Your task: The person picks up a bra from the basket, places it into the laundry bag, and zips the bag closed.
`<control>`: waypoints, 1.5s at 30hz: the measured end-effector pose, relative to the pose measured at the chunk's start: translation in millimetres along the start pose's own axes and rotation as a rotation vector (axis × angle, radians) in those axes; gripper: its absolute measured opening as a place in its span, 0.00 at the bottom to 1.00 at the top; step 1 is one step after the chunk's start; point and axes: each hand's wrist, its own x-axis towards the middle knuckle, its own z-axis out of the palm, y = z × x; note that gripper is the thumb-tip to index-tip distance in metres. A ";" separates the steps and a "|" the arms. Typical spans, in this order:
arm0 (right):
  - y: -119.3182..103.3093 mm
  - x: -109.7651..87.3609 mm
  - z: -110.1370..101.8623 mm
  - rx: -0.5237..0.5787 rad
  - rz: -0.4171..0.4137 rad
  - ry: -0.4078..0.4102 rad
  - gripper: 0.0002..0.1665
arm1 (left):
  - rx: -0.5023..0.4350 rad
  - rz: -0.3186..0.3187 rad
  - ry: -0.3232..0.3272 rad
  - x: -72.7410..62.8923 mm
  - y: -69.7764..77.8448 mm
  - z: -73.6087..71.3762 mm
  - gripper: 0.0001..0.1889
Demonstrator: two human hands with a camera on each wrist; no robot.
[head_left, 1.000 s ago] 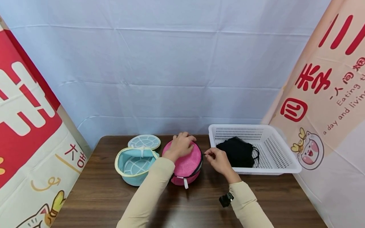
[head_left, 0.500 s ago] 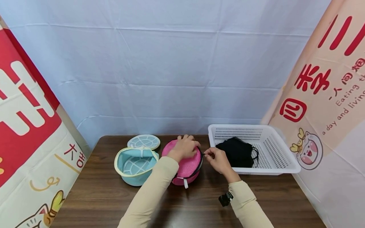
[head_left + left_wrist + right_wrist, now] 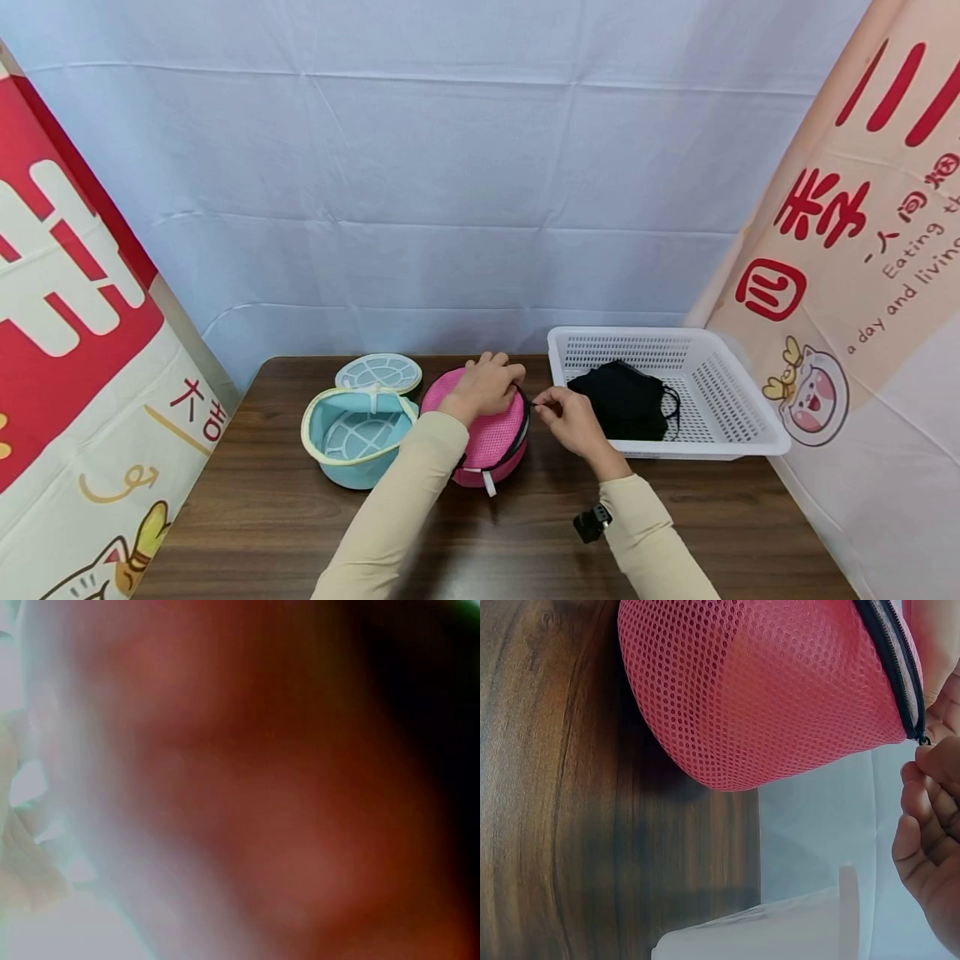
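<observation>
A round pink mesh laundry bag point(image 3: 495, 440) stands on the table, its lid edged by a black zipper point(image 3: 894, 664). My left hand point(image 3: 483, 388) lies over the lid, fingers bent at the rim close to the zipper, and holds the bag there. At the bag's right side, my right hand point(image 3: 572, 422) pinches the small zipper pull point(image 3: 925, 740) between thumb and forefinger. The right wrist view has the bag's mesh side and the zipper teeth near the pull. In the left wrist view everything is a close reddish blur, so no detail of that hand shows.
An uncovered light-blue mesh bag point(image 3: 352, 475) with yellow trim stands left, its round lid point(image 3: 380, 372) folded back. To the right is a white perforated basket point(image 3: 742, 451) holding a black strapped garment point(image 3: 618, 404). Printed cloths hang at both sides of the brown table point(image 3: 247, 517).
My left hand has slid right across the pink lid toward the zipper's rim. The right hand keeps its pinch on the pull, nearly in place. The bag has shifted very slightly left.
</observation>
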 end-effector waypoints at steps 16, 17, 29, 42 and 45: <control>-4.9 -2.6 3.5 0.009 -0.008 0.023 0.07 | 0.065 -0.101 -0.064 -6.6 17.7 -20.7 0.06; -4.9 -2.7 4.2 0.010 -0.008 0.021 0.07 | 0.066 -0.100 -0.074 -6.3 17.2 -21.6 0.06; -6.9 -2.5 7.3 0.011 -0.008 0.014 0.07 | 0.036 -0.089 -0.083 -8.3 6.9 -16.3 0.06; -2.4 4.6 3.2 -0.002 -0.023 0.020 0.07 | 0.012 -0.122 -0.073 -6.8 -0.2 -14.8 0.04; -0.2 4.6 3.8 -0.011 -0.016 0.022 0.07 | -0.015 -0.148 -0.071 -8.1 -3.1 -14.1 0.05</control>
